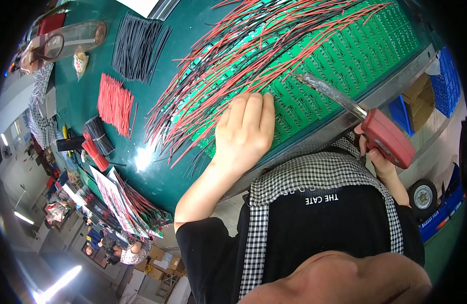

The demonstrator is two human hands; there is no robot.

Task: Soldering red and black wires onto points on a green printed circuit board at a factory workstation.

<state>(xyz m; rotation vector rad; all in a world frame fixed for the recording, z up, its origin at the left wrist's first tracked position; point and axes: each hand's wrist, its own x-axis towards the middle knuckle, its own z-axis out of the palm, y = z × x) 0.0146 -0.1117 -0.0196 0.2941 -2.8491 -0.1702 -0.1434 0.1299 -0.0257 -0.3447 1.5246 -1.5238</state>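
Note:
My left hand (246, 126) lies over the near edge of a bundle of red and black wires (228, 71), its fingers bent and pressed together. Its fingertips are tucked down at the wires, so what they pinch is hidden. Beneath the wires spreads a sheet of green circuit boards (340, 66) in rows. In my right hand (376, 158) is a soldering iron (388, 137) with a thick red handle. Its metal barrel points up and left over the boards, its tip close to the red wire ends, to the right of my left hand.
A pile of black wires (138, 48) and a pile of red wires (115, 104) lie on the green table (162, 86). Smaller tied bundles (98, 136) are farther left. A metal rail (395, 71) edges the boards. Blue crates (443, 83) stand at the right.

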